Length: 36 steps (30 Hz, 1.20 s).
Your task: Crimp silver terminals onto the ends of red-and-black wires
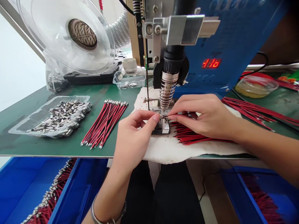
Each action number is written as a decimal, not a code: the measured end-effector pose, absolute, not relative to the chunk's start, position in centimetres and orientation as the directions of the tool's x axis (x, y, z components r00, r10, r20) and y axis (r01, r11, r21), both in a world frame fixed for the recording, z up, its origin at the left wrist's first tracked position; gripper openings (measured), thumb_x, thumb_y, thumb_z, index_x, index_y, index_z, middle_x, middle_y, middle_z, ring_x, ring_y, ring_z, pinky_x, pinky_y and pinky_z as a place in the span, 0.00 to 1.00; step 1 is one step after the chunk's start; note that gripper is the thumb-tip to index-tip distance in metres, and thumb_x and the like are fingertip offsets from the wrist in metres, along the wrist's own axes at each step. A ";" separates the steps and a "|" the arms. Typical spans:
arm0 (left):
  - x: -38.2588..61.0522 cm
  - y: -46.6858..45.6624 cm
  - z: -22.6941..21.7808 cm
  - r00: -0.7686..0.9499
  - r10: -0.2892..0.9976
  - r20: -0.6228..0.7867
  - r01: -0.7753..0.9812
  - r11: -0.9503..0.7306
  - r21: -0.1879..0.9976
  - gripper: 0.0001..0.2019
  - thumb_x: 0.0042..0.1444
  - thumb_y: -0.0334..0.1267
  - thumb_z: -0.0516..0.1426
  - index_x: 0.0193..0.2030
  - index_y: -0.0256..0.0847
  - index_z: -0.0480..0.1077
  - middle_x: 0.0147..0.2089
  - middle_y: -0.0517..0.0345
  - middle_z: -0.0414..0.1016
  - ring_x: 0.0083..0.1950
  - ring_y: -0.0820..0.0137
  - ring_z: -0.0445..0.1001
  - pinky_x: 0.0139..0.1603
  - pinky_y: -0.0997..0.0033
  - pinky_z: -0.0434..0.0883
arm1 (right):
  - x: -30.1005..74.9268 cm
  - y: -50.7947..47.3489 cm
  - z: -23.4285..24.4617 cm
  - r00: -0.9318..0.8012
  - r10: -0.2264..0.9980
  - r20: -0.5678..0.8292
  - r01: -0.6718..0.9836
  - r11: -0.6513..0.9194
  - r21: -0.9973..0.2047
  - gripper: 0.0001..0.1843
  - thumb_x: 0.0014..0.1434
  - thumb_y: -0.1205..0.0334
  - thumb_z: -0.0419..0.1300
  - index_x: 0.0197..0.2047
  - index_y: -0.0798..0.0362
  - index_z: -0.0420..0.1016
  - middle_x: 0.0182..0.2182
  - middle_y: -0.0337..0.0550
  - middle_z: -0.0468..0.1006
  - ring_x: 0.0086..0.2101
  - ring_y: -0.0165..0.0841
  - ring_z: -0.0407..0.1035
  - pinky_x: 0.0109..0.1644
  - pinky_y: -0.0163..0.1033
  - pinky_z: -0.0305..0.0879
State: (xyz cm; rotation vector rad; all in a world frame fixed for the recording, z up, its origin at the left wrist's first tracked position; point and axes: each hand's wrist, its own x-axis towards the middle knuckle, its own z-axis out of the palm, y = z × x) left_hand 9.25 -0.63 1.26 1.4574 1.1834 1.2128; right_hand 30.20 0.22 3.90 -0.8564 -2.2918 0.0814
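Note:
My left hand (137, 130) is closed, thumb and forefinger pinching a small metal part (161, 117) right under the soldering machine's tip. From the other side my right hand (203, 116) pinches the end of a thin wire (166, 116) against it. Both sets of fingertips nearly meet over the small metal fixture (165, 127). Most of the part and the wire is hidden by the fingers. Above them stands the soldering head with its coiled spring (168, 88). Below my right hand lies a bundle of red and black wires (191, 135) on a white cloth (161, 151).
Left on the green table (102, 152) are a clear tray (18, 128) of metal parts and red-black wires with metal ends (105, 123). Behind stands a large clear reel (53, 34). The blue machine (233, 40) rises at the back. Blue bins (77, 186) sit below.

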 end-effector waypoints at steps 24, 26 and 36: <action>9.5 -0.6 1.4 0.099 0.979 0.181 0.117 -0.192 0.974 0.13 0.57 0.49 0.64 0.38 0.40 0.77 0.32 0.58 0.75 0.22 0.78 0.57 0.21 0.74 0.53 | 30.3 -0.1 4.7 -0.551 0.669 0.500 0.613 0.730 -0.302 0.08 0.66 0.62 0.59 0.38 0.49 0.79 0.34 0.42 0.80 0.32 0.32 0.73 0.37 0.39 0.68; 9.5 -0.6 1.5 0.086 0.981 0.172 0.066 -0.178 0.982 0.14 0.58 0.49 0.63 0.37 0.40 0.75 0.33 0.58 0.75 0.21 0.79 0.56 0.20 0.73 0.53 | 30.3 -0.1 4.7 -0.550 0.666 0.504 0.607 0.733 -0.306 0.08 0.66 0.63 0.59 0.38 0.49 0.79 0.34 0.42 0.80 0.32 0.32 0.73 0.37 0.39 0.68; 9.4 -0.7 1.3 0.105 0.986 0.133 -0.038 -0.130 0.991 0.18 0.61 0.51 0.60 0.29 0.38 0.69 0.23 0.63 0.62 0.21 0.79 0.52 0.21 0.73 0.51 | 30.3 -0.1 4.7 -0.538 0.681 0.497 0.611 0.721 -0.328 0.07 0.66 0.63 0.60 0.38 0.51 0.79 0.34 0.41 0.80 0.33 0.31 0.73 0.37 0.38 0.68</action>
